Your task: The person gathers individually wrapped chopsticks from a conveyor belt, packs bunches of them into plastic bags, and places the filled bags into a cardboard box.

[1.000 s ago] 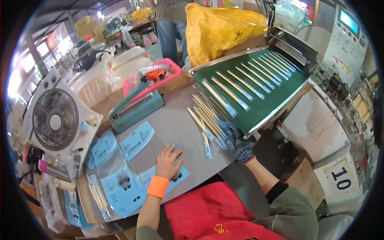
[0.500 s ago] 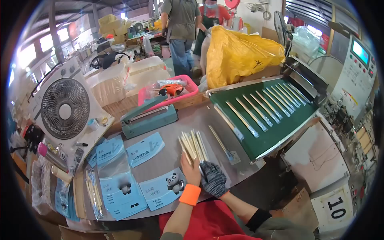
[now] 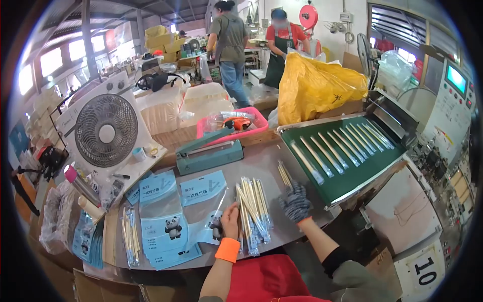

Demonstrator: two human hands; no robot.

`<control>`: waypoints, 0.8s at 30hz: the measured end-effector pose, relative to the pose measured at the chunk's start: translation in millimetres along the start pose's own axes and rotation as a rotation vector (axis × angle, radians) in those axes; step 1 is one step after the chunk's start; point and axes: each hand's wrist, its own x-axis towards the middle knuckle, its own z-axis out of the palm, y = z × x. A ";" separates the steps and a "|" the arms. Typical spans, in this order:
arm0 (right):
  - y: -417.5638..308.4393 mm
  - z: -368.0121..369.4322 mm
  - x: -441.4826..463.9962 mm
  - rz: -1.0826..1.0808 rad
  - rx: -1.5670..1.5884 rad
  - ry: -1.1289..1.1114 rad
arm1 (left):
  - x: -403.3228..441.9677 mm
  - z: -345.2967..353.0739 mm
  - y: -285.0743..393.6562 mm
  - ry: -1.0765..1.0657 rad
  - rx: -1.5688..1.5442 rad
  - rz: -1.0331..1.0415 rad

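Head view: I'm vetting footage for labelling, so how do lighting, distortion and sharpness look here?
Head view: windows at upper left glare white; head view: strong wide-angle distortion, with black rounded corners and a bowed near edge on the table; head view: left hand and gloved right hand without heavy blur, print on the blue packets partly readable.

On your table (image 3: pixel 261 156), the pile (image 3: pixel 254 206) lies between your left hand (image 3: pixel 231 219) and right hand (image 3: pixel 296 202). Bags (image 3: pixel 163 239) lie left, the sealer (image 3: pixel 209 160) behind them; the belt (image 3: pixel 347 180) is right, the fan (image 3: pixel 106 133) far left.
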 end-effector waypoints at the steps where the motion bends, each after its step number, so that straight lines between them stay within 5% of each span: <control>1: 10.1 4.6 10.0 0.109 -0.072 -0.028 | -1.0 -1.5 -6.4 -0.002 0.198 0.090; 5: 52.2 74.2 4.4 0.302 0.076 -0.139 | -2.8 7.6 -9.0 -0.034 0.696 0.494; 9: -0.7 30.1 -42.8 -0.155 0.237 -0.065 | -9.8 13.5 -0.5 -0.004 0.698 0.457; 14: -65.1 4.0 -79.6 -0.155 0.314 -0.069 | -18.5 9.4 0.1 0.017 0.740 0.439; 24: -64.8 7.8 -73.3 -0.170 0.310 0.013 | -11.5 10.3 -2.2 0.017 0.720 0.454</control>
